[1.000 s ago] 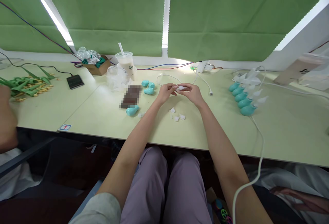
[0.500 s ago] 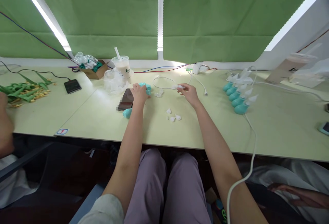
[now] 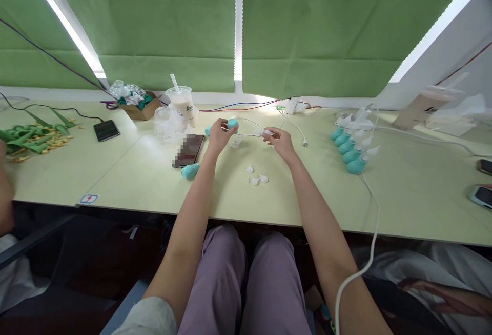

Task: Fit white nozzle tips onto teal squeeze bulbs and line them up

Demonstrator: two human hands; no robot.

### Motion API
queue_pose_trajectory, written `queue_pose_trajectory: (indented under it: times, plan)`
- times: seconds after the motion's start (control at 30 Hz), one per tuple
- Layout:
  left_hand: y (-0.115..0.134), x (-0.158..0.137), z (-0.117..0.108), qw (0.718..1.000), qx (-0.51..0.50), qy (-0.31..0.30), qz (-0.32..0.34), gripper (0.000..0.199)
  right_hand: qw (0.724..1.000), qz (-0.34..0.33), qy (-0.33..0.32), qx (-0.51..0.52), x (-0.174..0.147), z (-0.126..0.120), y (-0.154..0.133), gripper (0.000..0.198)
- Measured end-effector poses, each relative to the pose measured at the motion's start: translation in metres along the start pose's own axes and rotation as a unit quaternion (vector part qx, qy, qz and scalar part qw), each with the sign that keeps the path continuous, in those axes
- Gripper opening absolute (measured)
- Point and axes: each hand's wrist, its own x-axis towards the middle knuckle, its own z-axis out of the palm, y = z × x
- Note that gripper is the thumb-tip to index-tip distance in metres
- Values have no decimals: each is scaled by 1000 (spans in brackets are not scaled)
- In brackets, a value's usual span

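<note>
Between the thumb and fingers of my left hand [image 3: 219,137] is a rounded teal bulb [image 3: 232,125], raised a little above the table. My right hand [image 3: 282,143] pinches a small white tip-like piece [image 3: 267,132], level with the bulb and apart from it. Another teal bulb [image 3: 190,171] lies near my left forearm, and part of one more [image 3: 208,131] shows behind my left hand. Clear whitish bits [image 3: 237,142] rest between the hands. Nearer to me lie several small white drop-shaped pieces [image 3: 255,181].
A phone [image 3: 189,150] lies left of my left hand, with a plastic bag [image 3: 169,123] and drink cup [image 3: 183,104] behind. A white cable [image 3: 300,132] runs behind my right hand. Teal bulbs with white tips [image 3: 355,165] stand in a row at right. People sit on both sides.
My left hand has picked a teal bulb up from beside the phone and moved right with it, towards my right hand. My right hand has kept its pinch on the white piece.
</note>
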Motion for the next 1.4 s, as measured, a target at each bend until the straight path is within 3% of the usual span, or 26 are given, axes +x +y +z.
queue_pose_trajectory:
  times: [0.07, 0.13, 0.37, 0.67, 0.87, 1.2, 1.4]
  plan:
    - [3, -2, 7, 988, -138, -67, 6, 34, 1000, -2, -6, 2, 1, -1, -1, 37]
    - [6, -6, 13, 969, -211, -125, 15, 37, 1000, -1, -6, 7, 1, -2, -2, 41]
    - [12, -19, 19, 941, -241, -235, 31, 49, 1000, 9, -12, 22, 0, -3, -4, 48]
    - [9, -18, 24, 965, -104, -239, 4, 35, 999, 24, -18, 16, 1, -2, -1, 51]
    - [9, -17, 21, 971, -99, -215, 37, 32, 1000, 6, -13, -8, 2, -6, 1, 45]
    - [9, -14, 22, 963, -129, -223, 76, 27, 995, -33, -88, -29, -2, -10, -2, 44]
    - [11, -15, 24, 968, -121, -210, 66, 31, 986, -75, -74, -132, -2, -13, -4, 33]
